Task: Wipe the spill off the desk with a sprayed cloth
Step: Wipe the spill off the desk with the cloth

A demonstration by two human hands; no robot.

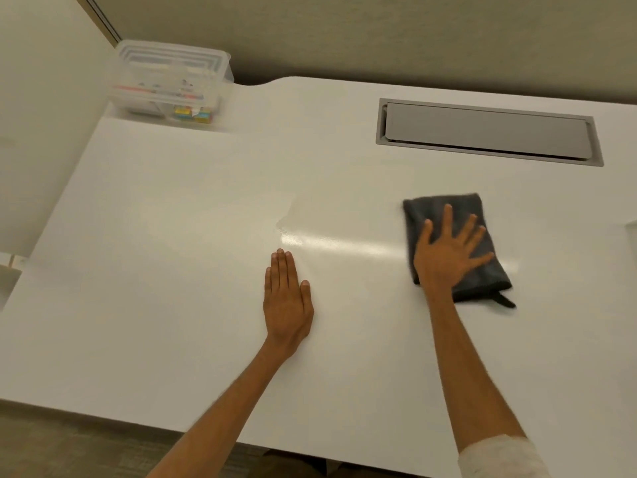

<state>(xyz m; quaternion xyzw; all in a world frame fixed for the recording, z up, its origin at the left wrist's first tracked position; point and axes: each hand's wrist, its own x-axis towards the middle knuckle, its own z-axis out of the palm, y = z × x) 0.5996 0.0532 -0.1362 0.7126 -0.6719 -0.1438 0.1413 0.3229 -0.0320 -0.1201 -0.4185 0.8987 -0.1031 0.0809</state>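
A folded dark grey cloth (444, 210) lies flat on the white desk (172, 270), right of centre. My right hand (448, 251) presses down on the cloth with fingers spread, covering its middle. A small loop tag sticks out at the cloth's near right corner. Left of the cloth, a faint wet sheen (296, 229) with fine droplets shows on the desk surface. My left hand (287, 301) rests flat on the desk near the sheen's near edge, fingers together, holding nothing. No spray bottle is in view.
A grey cable hatch (486, 131) is set into the desk at the back right. A clear plastic box (172, 81) with small coloured items stands at the back left corner. The desk's near edge (138, 417) runs above carpet. A white object (632, 229) peeks in at the right edge.
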